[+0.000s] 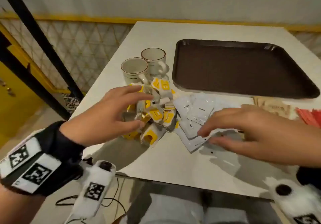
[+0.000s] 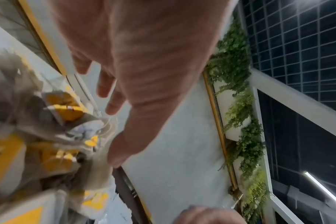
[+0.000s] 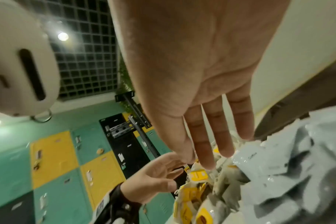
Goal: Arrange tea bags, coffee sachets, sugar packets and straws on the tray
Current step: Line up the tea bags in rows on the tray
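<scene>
A heap of yellow-and-white tea bags [image 1: 157,114] lies near the table's front left. My left hand [image 1: 145,110] spreads straight fingers over the heap, gripping nothing. Grey-white coffee sachets [image 1: 199,110] lie just right of the heap, and my right hand [image 1: 206,137] rests flat fingers on them. The wrist views show the same: left hand [image 2: 113,134] over tea bags [image 2: 63,109], right hand [image 3: 207,159] above sachets [image 3: 278,166]. Brown sugar packets [image 1: 272,107] and red straws [image 1: 311,118] sit at the right. The dark brown tray [image 1: 243,67] behind has nothing on it.
Two white mugs [image 1: 135,71] [image 1: 153,58] stand left of the tray, just behind the tea bags. The table's left edge [image 1: 97,88] runs close to my left hand. A black post [image 1: 43,38] and a yellow rail stand beyond it.
</scene>
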`<state>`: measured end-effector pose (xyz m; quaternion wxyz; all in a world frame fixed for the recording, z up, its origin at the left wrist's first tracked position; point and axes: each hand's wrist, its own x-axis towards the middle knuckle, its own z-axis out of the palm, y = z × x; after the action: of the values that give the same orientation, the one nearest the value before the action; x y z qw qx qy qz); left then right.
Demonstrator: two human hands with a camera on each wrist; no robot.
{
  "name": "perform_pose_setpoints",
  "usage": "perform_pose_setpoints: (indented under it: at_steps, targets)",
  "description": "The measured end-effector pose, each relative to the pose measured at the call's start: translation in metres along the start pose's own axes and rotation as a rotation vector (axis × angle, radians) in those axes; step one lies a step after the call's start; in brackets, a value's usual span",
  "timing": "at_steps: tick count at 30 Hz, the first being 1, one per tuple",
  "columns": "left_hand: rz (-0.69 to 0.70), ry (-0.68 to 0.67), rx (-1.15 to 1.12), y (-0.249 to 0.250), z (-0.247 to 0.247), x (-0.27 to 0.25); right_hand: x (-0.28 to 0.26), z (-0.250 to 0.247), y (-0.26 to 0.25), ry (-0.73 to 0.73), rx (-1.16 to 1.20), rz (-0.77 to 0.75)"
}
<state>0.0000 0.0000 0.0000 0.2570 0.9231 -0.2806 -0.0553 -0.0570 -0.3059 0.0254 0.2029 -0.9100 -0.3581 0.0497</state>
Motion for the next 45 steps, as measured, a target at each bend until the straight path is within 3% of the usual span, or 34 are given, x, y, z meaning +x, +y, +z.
perform_pose_setpoints:
  at_steps: [4,12,16,21,25,33,42,45]
  targets:
    - [0.002,-0.137,0.071,-0.003,0.013,0.021,0.033,0.020,0.011,0.041,0.122,0.050]
    - [0.045,0.005,0.107,-0.005,0.023,0.041,0.076,0.057,0.015,-0.057,0.077,0.081]
    - [0.026,0.005,0.074,-0.005,0.021,0.045,0.082,0.044,0.015,-0.056,0.009,0.031]
    - [-0.002,-0.009,-0.017,-0.003,0.015,0.049,0.090,0.005,0.013,-0.235,0.037,-0.007]
    - [-0.056,0.031,-0.124,-0.002,0.009,0.050,0.114,-0.006,0.017,-0.286,-0.163,0.103]
    - [-0.115,0.174,-0.180,-0.010,0.002,0.043,0.151,0.019,0.030,-0.423,-0.248,0.256]
    - [-0.091,0.280,-0.185,-0.008,0.008,0.044,0.164,0.016,0.030,-0.322,-0.236,0.136]
    - [-0.099,0.349,-0.218,-0.009,0.008,0.046,0.165,0.012,0.034,-0.189,-0.183,0.102]
